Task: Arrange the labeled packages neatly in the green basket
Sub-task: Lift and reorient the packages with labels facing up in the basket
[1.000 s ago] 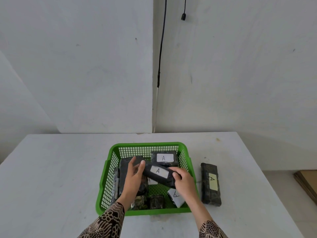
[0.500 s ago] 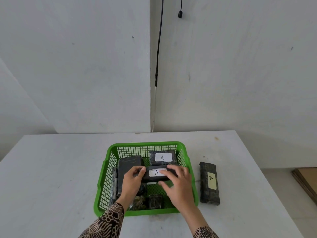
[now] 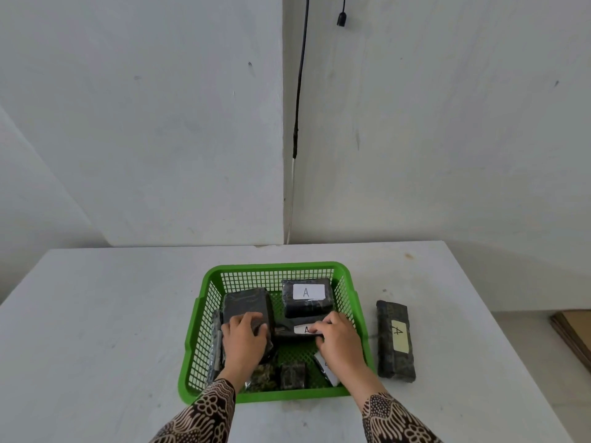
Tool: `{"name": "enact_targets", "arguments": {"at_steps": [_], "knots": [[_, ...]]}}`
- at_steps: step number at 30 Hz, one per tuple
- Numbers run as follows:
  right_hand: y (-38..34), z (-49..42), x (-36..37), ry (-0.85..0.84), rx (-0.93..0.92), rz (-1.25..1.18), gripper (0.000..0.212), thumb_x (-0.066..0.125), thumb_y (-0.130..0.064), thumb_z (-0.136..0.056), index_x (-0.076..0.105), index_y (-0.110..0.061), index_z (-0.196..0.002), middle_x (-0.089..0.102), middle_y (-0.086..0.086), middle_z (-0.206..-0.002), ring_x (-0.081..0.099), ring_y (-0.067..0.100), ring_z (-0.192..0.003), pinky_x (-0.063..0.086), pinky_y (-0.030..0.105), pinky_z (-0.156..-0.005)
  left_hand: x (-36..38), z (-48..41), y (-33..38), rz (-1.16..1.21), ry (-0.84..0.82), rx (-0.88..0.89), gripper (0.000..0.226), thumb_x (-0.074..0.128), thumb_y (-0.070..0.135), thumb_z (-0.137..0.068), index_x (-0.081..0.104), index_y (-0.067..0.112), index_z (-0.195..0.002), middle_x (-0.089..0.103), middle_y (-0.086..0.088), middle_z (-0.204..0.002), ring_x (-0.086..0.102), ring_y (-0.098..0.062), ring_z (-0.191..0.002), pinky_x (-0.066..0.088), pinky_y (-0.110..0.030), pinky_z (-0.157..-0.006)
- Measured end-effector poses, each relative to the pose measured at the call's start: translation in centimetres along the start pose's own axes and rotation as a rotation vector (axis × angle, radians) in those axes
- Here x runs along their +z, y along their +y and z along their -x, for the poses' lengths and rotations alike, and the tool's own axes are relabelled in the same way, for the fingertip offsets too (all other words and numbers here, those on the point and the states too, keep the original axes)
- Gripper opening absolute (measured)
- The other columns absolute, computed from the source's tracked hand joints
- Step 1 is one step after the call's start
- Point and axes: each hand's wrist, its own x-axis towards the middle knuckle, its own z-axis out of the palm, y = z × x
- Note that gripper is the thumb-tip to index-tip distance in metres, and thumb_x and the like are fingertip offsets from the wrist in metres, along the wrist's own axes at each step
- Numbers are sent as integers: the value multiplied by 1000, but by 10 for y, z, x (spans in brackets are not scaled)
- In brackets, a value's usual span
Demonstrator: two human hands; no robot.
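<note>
The green basket (image 3: 348,284) sits in the middle of the white tabletop (image 3: 96,314), and most of the dark packages are already inside it. One package with an "A" label (image 3: 306,297) lies flat at the back right of the basket and looks neat. A big dark package (image 3: 248,303) lies at the back left. It shows no label from here.

The right hand (image 3: 340,342) is holding down a second labeled package (image 3: 295,330) just in front of the back one. Its fingers are bent over the package and cover part of the white label. This one looks like it is being put in its place right now. The left hand (image 3: 244,342) rests flat on the near end of the big dark package, with the fingers together, as if holding it still.

At the front of the basket there are a few smaller packs (image 3: 292,375). One white-labeled pack (image 3: 324,367) peeks out from under the right wrist and looks tipped. A thin package (image 3: 217,343) stands on its edge along the left wall. These do not look tidy yet, though the arms hide part of them, so it is hard to be sure.

One long package with an "A" label (image 3: 395,338) is outside the basket, on the tabletop just beside its right wall. It has to go in too.

So the job looks more than half done. What is left is to settle the package under the right hand, straighten the front ones, and bring in the last one from the tabletop.
</note>
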Motion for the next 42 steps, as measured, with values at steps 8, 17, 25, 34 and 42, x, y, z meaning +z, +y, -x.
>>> {"name": "enact_targets", "arguments": {"at_steps": [8, 17, 25, 34, 42], "knots": [[-6, -16, 18, -50, 53, 73, 25, 47, -4, -92, 60, -12, -111, 46, 4, -104, 43, 17, -93, 35, 25, -63, 9, 2, -11, -166, -133, -81, 68, 64, 67, -67, 38, 31, -118, 8, -11, -146, 7, -38, -138, 14, -54, -112], [4, -4, 13, 3, 129, -261, 27, 55, -11, -91, 64, -16, -116, 39, -1, -105, 44, -1, -65, 38, 3, -59, 15, 2, -5, -126, -83, -125, 63, 75, 44, -66, 32, 25, -108, 11, -16, -143, 13, -39, -133, 21, -55, -108], [-23, -2, 1, 164, 135, -469, 26, 59, -10, -90, 64, -18, -113, 54, 0, -100, 54, 8, -83, 43, 6, -70, -29, 15, 14, 808, 127, -19, 25, 53, 36, -82, 42, 40, -103, 57, -16, -112, 62, -33, -81, 55, -50, -66], [-75, -22, -37, 5, 274, -1104, 56, 60, -38, -89, 37, -29, -139, 65, -8, -109, 61, 9, -105, 49, 29, -93, -44, 7, 36, 1715, -103, -278, 54, 27, 49, -88, 68, 15, -97, 76, -12, -88, 71, -27, -78, 54, -46, -79], [-68, -22, -65, 48, 278, -1189, 53, 68, -26, -84, 46, -27, -133, 67, -1, -114, 66, 13, -100, 57, 35, -84, -47, 9, 34, 1422, -198, -171, 55, 41, 62, -86, 71, 17, -98, 75, -11, -98, 71, -27, -87, 54, -42, -75]]}}
